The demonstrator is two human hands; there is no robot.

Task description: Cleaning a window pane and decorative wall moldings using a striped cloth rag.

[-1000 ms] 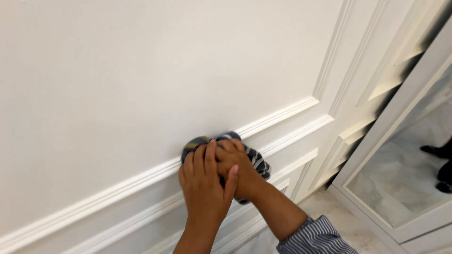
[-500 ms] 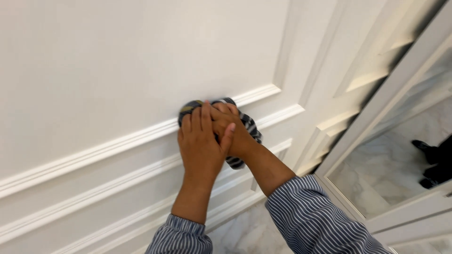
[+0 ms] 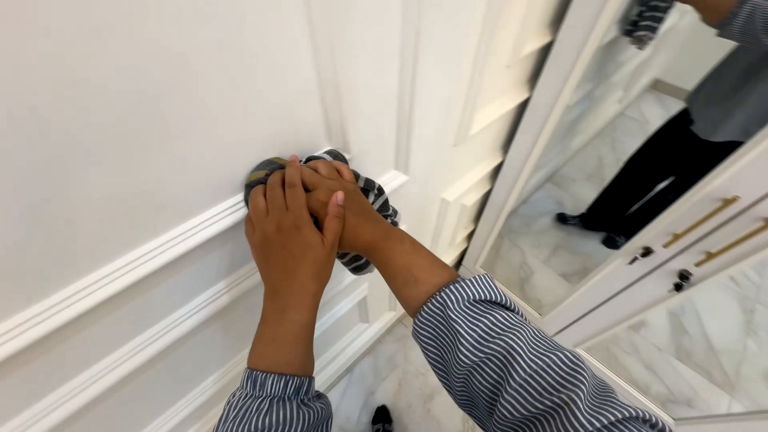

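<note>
Together, both hands press one bunched rag against the wall. The left hand (image 3: 290, 236) lies on top, fingers spread flat and thumb crossing over the right hand (image 3: 352, 216), which sits beneath it and is closed around the striped grey cloth (image 3: 364, 200); stacking them this way looks meant to put more weight onto the cloth than one palm could give. The cloth, dark grey with paler stripes and a dull yellow edge near the left fingertips, is wadded into a ball and touches the white wall panel (image 3: 144, 104) just above the raised moulding rail (image 3: 120, 268), close to the panel's inner corner. Striped blue-and-white shirt sleeves (image 3: 496, 352) cover both forearms from the wrist down.

Further right, a tall mirror (image 3: 608, 184) in a white frame reflects a person in dark trousers and dark shoes standing on marble flooring. Beside it are white drawer fronts with slim brass bar handles (image 3: 704, 220) and small dark knobs. Pale marble floor tiles (image 3: 400, 376) show below the arms. No packages, labels or signs are visible anywhere.
</note>
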